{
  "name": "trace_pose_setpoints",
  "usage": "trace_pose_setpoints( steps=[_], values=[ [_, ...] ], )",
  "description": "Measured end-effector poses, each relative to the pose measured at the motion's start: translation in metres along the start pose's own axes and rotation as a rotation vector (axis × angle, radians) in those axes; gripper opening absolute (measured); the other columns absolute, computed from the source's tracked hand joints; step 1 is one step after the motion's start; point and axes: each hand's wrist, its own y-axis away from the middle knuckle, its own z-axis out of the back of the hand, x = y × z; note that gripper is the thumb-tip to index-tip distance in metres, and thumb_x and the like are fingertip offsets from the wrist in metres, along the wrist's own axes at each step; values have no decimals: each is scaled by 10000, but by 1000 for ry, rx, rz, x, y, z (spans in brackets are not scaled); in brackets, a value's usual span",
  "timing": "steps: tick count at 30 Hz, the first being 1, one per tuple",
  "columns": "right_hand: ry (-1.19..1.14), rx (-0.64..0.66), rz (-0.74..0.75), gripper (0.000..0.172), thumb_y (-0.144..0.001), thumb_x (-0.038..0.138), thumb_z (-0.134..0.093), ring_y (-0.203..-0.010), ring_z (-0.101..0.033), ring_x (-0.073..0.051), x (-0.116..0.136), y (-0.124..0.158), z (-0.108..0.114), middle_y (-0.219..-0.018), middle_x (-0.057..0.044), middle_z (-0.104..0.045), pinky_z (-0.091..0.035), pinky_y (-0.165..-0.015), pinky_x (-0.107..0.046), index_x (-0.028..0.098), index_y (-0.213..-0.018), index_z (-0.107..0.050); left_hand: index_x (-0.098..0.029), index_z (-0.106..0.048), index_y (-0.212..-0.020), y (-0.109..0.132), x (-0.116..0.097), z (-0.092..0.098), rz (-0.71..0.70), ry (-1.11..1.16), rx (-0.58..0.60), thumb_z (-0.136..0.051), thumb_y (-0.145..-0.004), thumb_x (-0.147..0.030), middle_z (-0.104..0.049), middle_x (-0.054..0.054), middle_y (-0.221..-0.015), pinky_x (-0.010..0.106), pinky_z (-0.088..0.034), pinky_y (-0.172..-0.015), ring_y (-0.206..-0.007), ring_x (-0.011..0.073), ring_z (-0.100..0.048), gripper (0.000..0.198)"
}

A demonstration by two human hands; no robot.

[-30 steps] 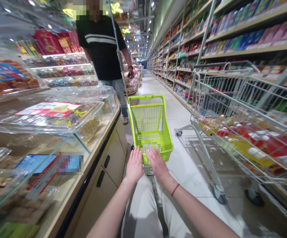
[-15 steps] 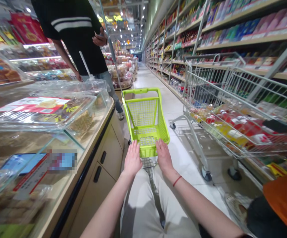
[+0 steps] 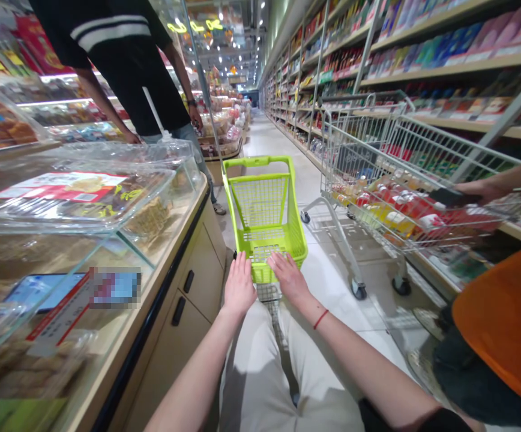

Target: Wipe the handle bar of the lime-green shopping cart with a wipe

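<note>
Just past the knees of the pale trousers [image 3: 254, 366], I have the left hand [image 3: 240, 289] and the right hand [image 3: 290, 280] at the near edge of the green cart [image 3: 298, 231]; the fingers I see lie straight, not curled tight around it, and I cannot tell how hard they press; the green cart stands right in front, between the wood counter [image 3: 200, 264] and the metal cart [image 3: 357, 161] with bottles [image 3: 402, 210] in it; with such a loose touch, one hard push could send it off from me, and an uneven push could turn it; turned left, I think it could bump the wood counter; turned right, it could hit the metal cart, near the person in the orange top [image 3: 506, 318]; farther off stands the person in the black shirt [image 3: 123, 75], and one step sideways could put those feet in my way.
</note>
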Motion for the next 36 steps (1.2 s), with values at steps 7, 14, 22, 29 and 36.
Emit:
trace_pose_setpoints(
  steps=[7, 14, 22, 29, 36],
  values=[
    [54, -52, -198, 641, -830, -66, -332, -1426, -412, -216, -43, 27, 17, -1472, -174, -515, -305, -1193, -543, 130, -1412, -516, 10, -399, -1414, -1, -3, -4, 4, 28, -25, -502, -685, -27, -333, 257, -1563, 503, -264, -1231, -1508, 314, -206, 737],
    [-67, -79, -126, 555, -874, -15, -358, -1400, -451, -229, 18, -1, -16, -1443, -166, -550, -370, -1174, -495, 109, -1380, -552, 9, -381, -1415, 1, 0, -6, -32, 30, -25, -494, -676, -25, -324, 268, -1564, 499, -301, -1215, -1503, 321, -211, 748],
    [-149, 21, -14, 516, -922, 68, -374, -1403, -444, -233, 43, -24, -19, -1464, -163, -530, -357, -1188, -479, 104, -1416, -520, 6, -382, -1423, 1, 1, -4, -23, 51, -13, -481, -714, -55, -313, 257, -1574, 493, -283, -1222, -1511, 308, -195, 718],
    [-56, -4, 3, 509, -891, 11, -393, -1331, -523, -218, -4, 4, 5, -1393, -135, -602, -403, -1143, -474, 154, -1340, -586, 32, -403, -1409, 0, -3, 2, -27, 9, 15, -506, -705, -58, -318, 262, -1570, 469, -259, -1236, -1500, 323, -230, 717],
    [-77, -164, -138, 381, -834, -19, -426, -1025, -630, -216, -49, 12, 46, -1062, -98, -716, -467, -1009, -433, 191, -976, -710, 32, -399, -1412, 0, -1, 1, -19, 1, 19, -508, -681, -31, -304, 260, -1576, 467, -261, -1237, -1508, 315, -207, 741]
  ],
)
